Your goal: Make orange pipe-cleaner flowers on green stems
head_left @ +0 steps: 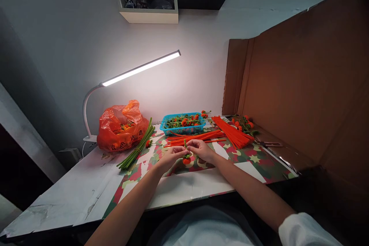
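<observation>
An orange pipe-cleaner flower (186,160) with green leaves hangs head down between my two hands, its green stem pointing up. My left hand (173,155) is closed in a pinch on the flower's green part. From the other side my right hand (201,150) pinches the same green stem; the exact contact is partly hidden by the fingers. Just beyond my hands lie loose orange pipe cleaners (198,137). A finished-looking orange flower (148,143) with a thin stem rests to the left of my left hand.
A bundle of green pipe cleaners (138,148) lies beside a red plastic bag (121,127). Behind stands a blue basket (168,131) of flowers. At right are an orange pipe-cleaner bundle (234,134), more flowers (242,123) and a cardboard wall (296,84). A lit lamp (141,68) reaches overhead.
</observation>
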Demonstrator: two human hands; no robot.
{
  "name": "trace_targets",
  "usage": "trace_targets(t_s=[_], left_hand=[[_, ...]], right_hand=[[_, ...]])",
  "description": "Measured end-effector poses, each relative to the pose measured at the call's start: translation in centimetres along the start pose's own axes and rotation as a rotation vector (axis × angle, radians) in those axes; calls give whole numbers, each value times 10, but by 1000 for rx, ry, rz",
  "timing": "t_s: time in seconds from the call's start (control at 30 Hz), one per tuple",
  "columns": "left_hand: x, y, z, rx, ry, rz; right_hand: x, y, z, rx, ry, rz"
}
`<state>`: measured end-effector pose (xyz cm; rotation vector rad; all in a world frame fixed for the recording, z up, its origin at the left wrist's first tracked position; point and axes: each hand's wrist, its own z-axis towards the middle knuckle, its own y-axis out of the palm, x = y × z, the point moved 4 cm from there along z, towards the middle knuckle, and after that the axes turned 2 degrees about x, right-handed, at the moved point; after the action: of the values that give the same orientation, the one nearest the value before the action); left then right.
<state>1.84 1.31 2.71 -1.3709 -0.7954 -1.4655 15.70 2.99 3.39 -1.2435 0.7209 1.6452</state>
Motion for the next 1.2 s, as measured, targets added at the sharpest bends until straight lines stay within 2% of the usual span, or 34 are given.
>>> trace_targets(t_s=[0.1, 0.2, 0.33, 0.5, 0.63, 0.7, 0.8, 1.03, 1.1, 1.2], left_hand=[[-1, 2, -2, -61, -34, -45], [-1, 2, -1, -67, -43, -45], [-2, -3, 2, 43, -3, 19], [-3, -4, 3, 205, 97, 183], [0, -2, 2, 317, 164, 279], [1, -3, 1, 332, 168, 285], [1, -4, 3, 281, 139, 249], [1, 0, 1, 13, 39, 124], [2, 1, 0, -4, 25, 112], [0, 0, 0, 44, 27, 119]], right_hand=[[0, -1, -2, -55, 43, 27], [4, -1, -1, -82, 71, 50], [14, -2, 6, -4, 71, 66], [18, -2, 9, 106, 1, 26], [20, -1, 8, 128, -40, -11], [20, -1, 8, 125, -52, -24], [18, -2, 8, 92, -72, -35], [7, 4, 3, -56, -95, -29], [6, 5, 3, -54, -95, -31], [8, 3, 4, -3, -87, -42]])
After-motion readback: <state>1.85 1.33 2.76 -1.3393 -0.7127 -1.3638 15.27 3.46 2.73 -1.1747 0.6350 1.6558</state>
